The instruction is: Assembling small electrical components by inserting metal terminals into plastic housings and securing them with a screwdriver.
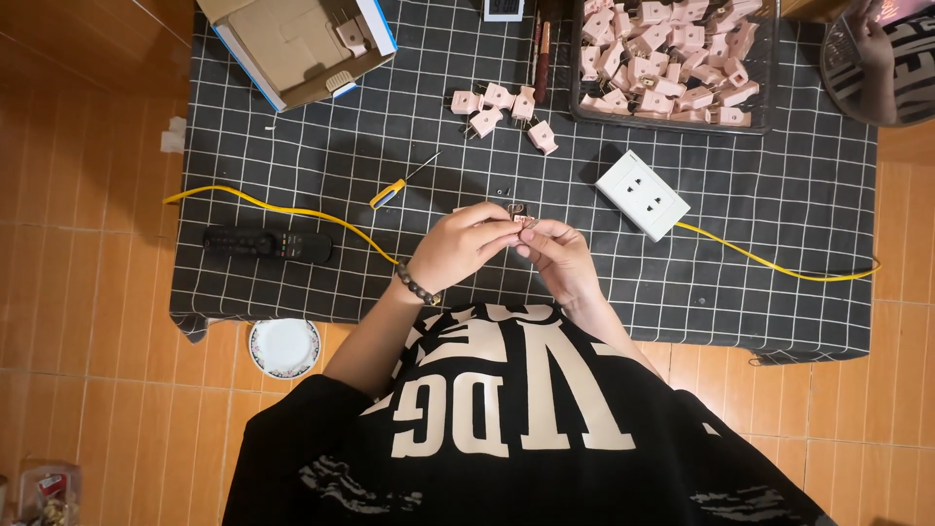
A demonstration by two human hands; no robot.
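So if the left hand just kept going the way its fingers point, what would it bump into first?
Almost at once, the small pink plug pinched between both hands, with the right hand just behind it. The left hand points right across the mat; depth is hard to judge.

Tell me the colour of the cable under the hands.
Yellow cable, clearest in the head view.

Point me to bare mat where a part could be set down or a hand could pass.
Bare mat lies between the cardboard box, the yellow cable and the screwdriver. More lies right of the white socket block, below the black tray. It is crowded at top centre: loose pink plugs and the full tray.
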